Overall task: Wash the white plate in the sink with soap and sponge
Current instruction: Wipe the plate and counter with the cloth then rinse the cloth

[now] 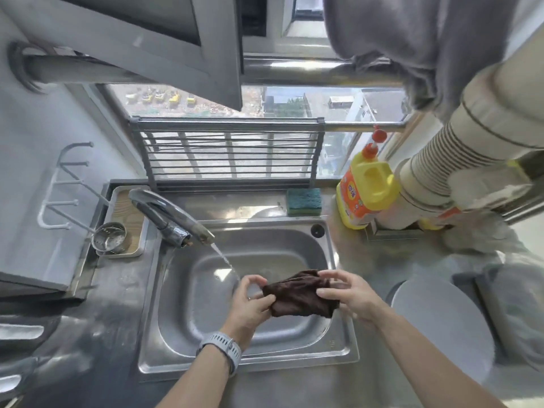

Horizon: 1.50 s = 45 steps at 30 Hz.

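Over the steel sink (176, 290) both my hands hold a dark brown cloth (297, 294). My left hand (250, 301) grips its left end, my right hand (344, 293) pinches its right end. Water runs from the faucet (176, 219) in a thin stream just left of my left hand. The white plate (441, 325) lies on the counter to the right of the sink. A green and yellow sponge (304, 201) sits on the ledge behind the sink. A yellow soap bottle (365, 189) with an orange label stands at the back right.
A folding rack (226, 151) leans against the window behind the sink. A small metal strainer (110, 238) sits on a tray at the left. A ribbed duct (441, 172) and a hanging grey towel (412, 39) fill the upper right.
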Motion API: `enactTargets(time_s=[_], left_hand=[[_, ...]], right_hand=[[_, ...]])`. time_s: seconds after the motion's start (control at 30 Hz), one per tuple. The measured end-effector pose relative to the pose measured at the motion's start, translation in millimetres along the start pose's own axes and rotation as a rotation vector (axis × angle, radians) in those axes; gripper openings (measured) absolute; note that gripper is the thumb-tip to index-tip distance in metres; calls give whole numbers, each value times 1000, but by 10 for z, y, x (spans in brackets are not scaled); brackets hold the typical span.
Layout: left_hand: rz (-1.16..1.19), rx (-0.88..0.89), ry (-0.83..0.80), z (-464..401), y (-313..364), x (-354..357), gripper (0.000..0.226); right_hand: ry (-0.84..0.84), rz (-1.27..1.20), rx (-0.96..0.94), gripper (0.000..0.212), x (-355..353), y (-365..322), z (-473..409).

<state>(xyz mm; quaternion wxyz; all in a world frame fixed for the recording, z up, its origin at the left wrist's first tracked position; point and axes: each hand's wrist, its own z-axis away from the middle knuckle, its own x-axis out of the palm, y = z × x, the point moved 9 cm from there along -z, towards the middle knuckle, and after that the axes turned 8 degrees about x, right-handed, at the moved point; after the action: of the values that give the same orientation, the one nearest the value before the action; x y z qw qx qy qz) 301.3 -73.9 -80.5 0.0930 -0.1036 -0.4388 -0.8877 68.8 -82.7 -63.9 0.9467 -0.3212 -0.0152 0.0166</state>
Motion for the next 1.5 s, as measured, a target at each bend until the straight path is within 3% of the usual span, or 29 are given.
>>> enactTargets(time_s=[0.2,0.33,0.5,0.6,0.73,0.8,0.87,1.03,1.3,1.5], left_hand=[[-226,261,-79,-343,319,1090,25],[-973,511,23,-653,416,1564,32],[-1446,842,-291,-760,247,2235,41],[-1615,1096,-496,-868,61,2447,40],[-1769,1111,-690,-1095,-103,2446,50],[-1820,1107,-734,-1153,-107,2443,51],[-1833,1092,-741,-1165,-131,2459,52],[-1865,1044,-705,-1129,-277,2552,57],[-1787,1039,-769,-546,-956,2655,58],[-1711,1011,-741,373,-1677,2578,75]], right_hand=[[298,-152,-87,33,-1173,-265,67],[586,149,-108,47,-1839,-333,70],[1023,667,-67,38,-2568,283,796],[1149,675,3,37,-2823,740,1131],[1276,471,105,40,-2959,1207,1466],[1238,347,166,36,-2977,1473,1517],[1067,213,270,34,-2965,1825,1399],[689,-544,272,25,-2752,2387,1078],[815,-698,52,10,-2748,2058,1732],[860,-735,-67,14,-2686,1922,2110]])
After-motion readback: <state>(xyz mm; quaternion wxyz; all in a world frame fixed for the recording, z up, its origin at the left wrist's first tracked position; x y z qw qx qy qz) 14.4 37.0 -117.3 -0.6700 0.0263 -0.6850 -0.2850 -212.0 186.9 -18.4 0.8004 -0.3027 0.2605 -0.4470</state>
